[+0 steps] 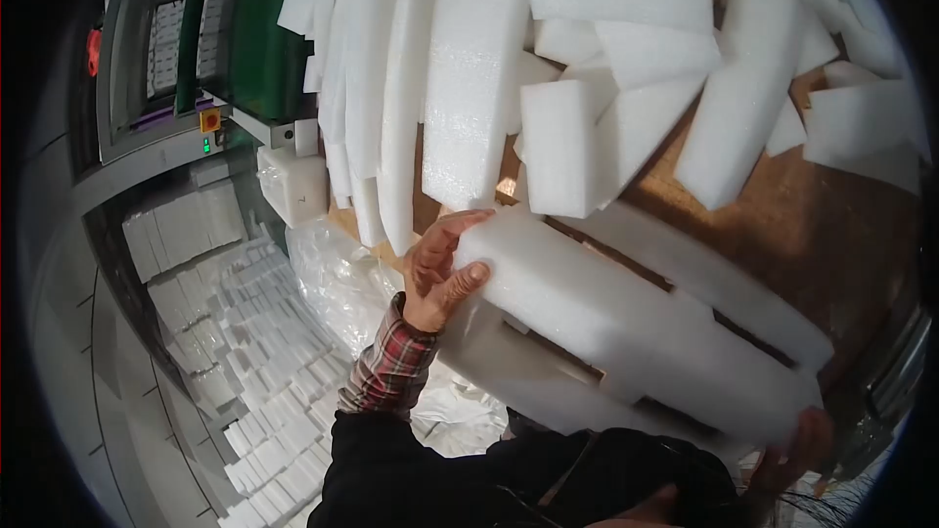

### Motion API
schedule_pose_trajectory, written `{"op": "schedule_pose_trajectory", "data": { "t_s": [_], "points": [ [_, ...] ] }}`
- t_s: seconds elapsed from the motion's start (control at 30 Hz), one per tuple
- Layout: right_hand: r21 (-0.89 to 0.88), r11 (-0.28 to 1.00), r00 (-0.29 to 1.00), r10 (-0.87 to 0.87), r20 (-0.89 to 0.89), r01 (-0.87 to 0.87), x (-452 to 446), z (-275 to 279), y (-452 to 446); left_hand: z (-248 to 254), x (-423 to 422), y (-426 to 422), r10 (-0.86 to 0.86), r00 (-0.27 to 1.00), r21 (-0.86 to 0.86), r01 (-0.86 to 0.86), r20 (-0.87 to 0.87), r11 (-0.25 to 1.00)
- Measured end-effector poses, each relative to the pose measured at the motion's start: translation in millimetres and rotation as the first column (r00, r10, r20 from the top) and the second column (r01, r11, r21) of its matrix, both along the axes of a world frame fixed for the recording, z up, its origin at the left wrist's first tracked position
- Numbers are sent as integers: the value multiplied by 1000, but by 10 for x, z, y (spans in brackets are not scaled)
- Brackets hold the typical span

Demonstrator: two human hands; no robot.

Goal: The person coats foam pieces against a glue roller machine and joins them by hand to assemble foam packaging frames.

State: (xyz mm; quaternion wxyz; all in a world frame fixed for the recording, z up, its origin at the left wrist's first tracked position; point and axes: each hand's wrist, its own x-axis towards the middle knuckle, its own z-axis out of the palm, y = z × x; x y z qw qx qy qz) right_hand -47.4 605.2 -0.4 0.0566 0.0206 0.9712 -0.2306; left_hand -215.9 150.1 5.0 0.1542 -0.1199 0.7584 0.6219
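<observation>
Spanning the near side of the worktop, one long foam block, white, thick, squared at the edges; one end at the left hand, the other at the right hand.

Hands, two. Left: thumb parted from the fingers, pinching the block's end at its corner. Right: at the far end, dim and partly hidden; cannot tell whether it pinches or merely presses.

Handling, as judged: very light for its bulk, fairly stiff yet springy, soft enough to dent under fingertips, edges easily nicked, smooth faces perhaps a little slippery. Best taken at both ends, palms flat, so the length does not sag.

Alongside: further pale foam lengths, gaps between. Beyond: tall foam strips and short foam offcuts, loosely heaped. To the left: crumpled clear plastic; lower, rows of white pieces
</observation>
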Motion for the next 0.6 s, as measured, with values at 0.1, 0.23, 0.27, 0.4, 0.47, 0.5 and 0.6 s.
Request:
{"op": "schedule_pose_trajectory", "data": {
  "t_s": [0.1, 0.23, 0.27, 0.4, 0.47, 0.5, 0.6],
  "points": [
    [48, 998, 999, 37, -35, -36, 83, -70, 128, -26, 2, -27, -55, 998, 3, 55, 18, 998],
    [73, 995, 996, 71, -54, -67, 163, -160, 268, -83, 42, -86, -67, 998, 3, 67, -3, 998],
    [81, 994, 995, 81, -58, -76, 170, -186, 287, -100, 48, -98, -73, 997, 2, 73, -8, 997],
    [91, 990, 990, 117, -83, -110, 84, -208, 276, -77, 23, -68, -85, 996, 3, 85, -34, 996],
    [96, 987, 985, 138, -103, -128, 43, -213, 273, -81, 19, -78, -87, 995, 1, 87, -42, 996],
    [101, 985, 982, 148, -113, -137, 21, -214, 268, -95, 19, -88, -94, 995, -1, 94, -43, 996],
    [120, 980, 974, 177, -142, -160, -55, -158, 262, -123, 10, -95, -115, 992, -2, 115, -49, 993]
  ]
}}
